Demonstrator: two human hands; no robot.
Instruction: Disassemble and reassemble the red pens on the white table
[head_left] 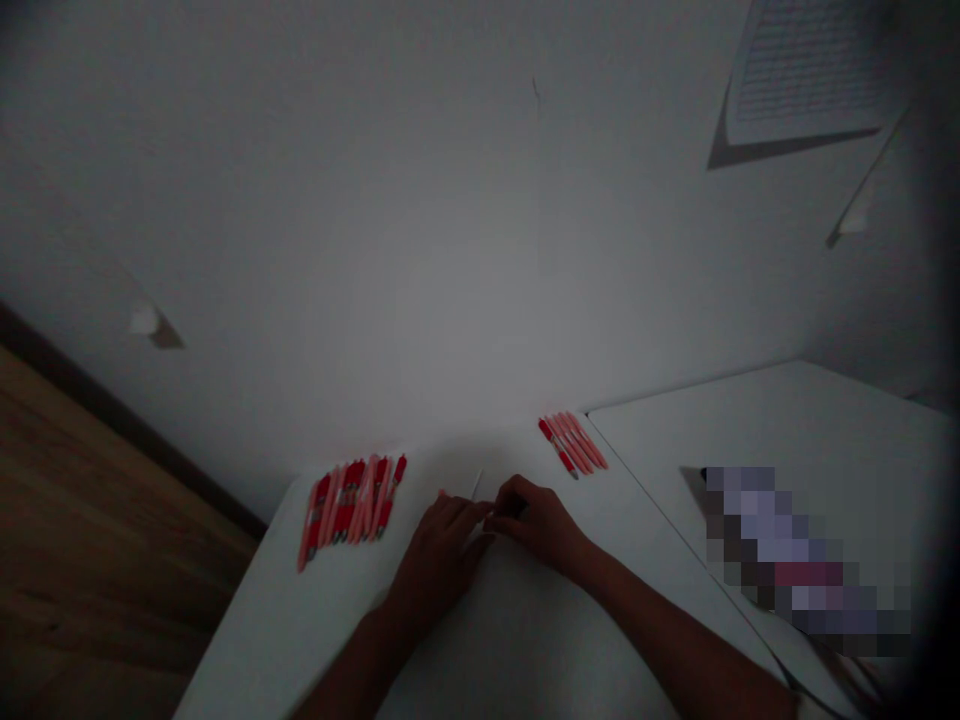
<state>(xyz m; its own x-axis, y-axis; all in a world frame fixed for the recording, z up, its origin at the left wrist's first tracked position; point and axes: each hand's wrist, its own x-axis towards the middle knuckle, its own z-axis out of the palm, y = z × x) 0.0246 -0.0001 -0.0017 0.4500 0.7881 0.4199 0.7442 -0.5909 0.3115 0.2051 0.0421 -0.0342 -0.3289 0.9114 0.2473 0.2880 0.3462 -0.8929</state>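
Two hands [442,548] [541,522], two pen clusters [345,508] [574,443].

left hand [444,548], right hand [544,525], close together; fingers [517,490] bent

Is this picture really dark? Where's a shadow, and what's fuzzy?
Head view: dim all over, the wall palest around its middle; head view: a dark shadow lies under the paper, whose writing is too fuzzy to read; head view: the far right edge is smeary black, though the pens show red and pink.
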